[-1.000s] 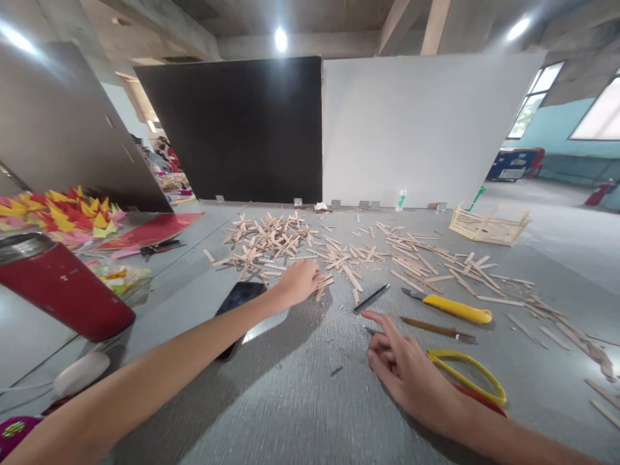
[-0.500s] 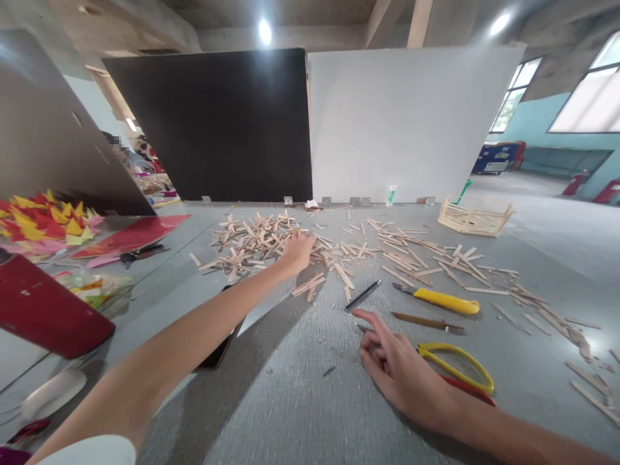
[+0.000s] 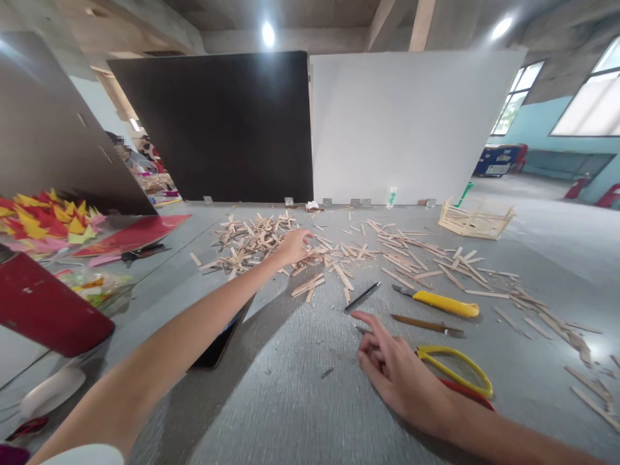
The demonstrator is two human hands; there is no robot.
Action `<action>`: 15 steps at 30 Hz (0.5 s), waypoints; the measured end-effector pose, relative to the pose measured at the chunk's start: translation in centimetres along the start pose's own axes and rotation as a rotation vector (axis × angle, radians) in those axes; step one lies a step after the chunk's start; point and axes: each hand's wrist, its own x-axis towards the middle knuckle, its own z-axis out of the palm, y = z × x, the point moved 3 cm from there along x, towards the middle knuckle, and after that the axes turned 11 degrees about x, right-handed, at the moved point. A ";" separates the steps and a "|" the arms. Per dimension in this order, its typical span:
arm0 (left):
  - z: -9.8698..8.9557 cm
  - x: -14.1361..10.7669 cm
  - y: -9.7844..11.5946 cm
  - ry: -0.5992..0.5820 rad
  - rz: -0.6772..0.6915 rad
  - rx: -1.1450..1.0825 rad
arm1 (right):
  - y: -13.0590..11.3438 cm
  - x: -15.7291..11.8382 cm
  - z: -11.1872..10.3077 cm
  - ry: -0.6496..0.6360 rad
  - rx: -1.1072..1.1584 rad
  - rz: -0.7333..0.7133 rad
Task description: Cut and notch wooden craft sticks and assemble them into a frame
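Observation:
My left hand (image 3: pixel 294 247) is stretched out over the loose pile of wooden craft sticks (image 3: pixel 254 240). Its fingers are bent and apart, with no stick visible in them. Nearer to me, my right hand (image 3: pixel 400 371) rests on the grey table. Its index finger points toward a dark pen (image 3: pixel 363 297), while the other fingers are curled in. A thin dark tip pokes out beside these curled fingers; the rest of it is hidden. Right of this hand lie a yellow utility knife (image 3: pixel 445 303), a brown pointed tool (image 3: pixel 426 323) and scissors with yellow and red handles (image 3: pixel 458 365).
A small stick-built frame (image 3: pixel 477 219) stands at the back right, near a glue bottle (image 3: pixel 391 196). Black and white panels (image 3: pixel 416 123) close off the back. A phone (image 3: pixel 217 345) lies under my left forearm. On the left are a red object (image 3: pixel 48 303), a mouse (image 3: pixel 53 391) and folded paper (image 3: pixel 43 216).
My left hand has drawn slightly back and to the left over the sticks, and its fingers have lifted and spread. My right hand has stayed in nearly the same place.

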 end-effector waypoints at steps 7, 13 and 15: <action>-1.6 -1.6 0.0 -0.040 0.010 -0.142 | -0.3 0.2 0.0 -0.008 0.006 0.009; -2.4 -3.1 0.5 0.014 -0.030 -0.206 | -0.3 0.1 0.0 -0.010 -0.003 0.004; -2.6 -3.4 0.7 0.033 -0.049 -0.229 | -0.2 0.1 0.1 -0.013 -0.003 0.005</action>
